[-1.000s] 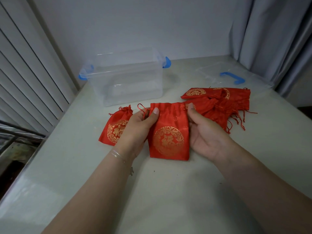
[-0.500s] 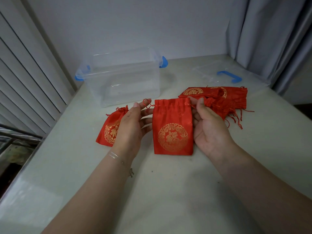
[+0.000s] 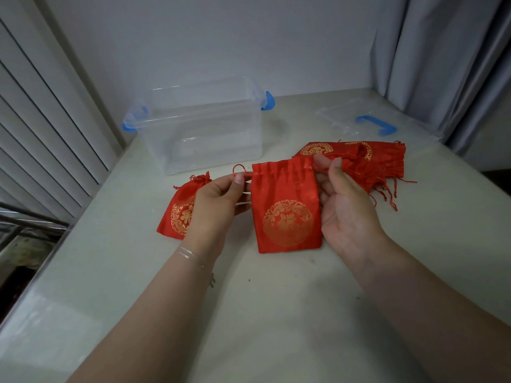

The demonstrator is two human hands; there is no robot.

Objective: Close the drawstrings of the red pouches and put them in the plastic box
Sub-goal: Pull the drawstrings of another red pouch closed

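Left hand (image 3: 218, 200) pinches the drawstring (image 3: 240, 170) at 9 o'clock of the centre pouch (image 3: 287, 208); right hand (image 3: 345, 208) pinches the 3 o'clock string. Pouch mouth not yet cinched (lower edge touching the table (image 3: 276, 313)), plastic box (image 3: 201, 128) at 11 o'clock of it.

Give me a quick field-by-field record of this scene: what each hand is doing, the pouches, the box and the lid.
left hand: pinches the left drawstring of the middle pouch
right hand: pinches the cord at that pouch's right top corner
middle pouch: mouth not yet gathered
closed pouch: on the table, left, top cinched
pouch pile: right, behind the right hand
plastic box: open, no pouches inside
lid: lies far right, blue handle up
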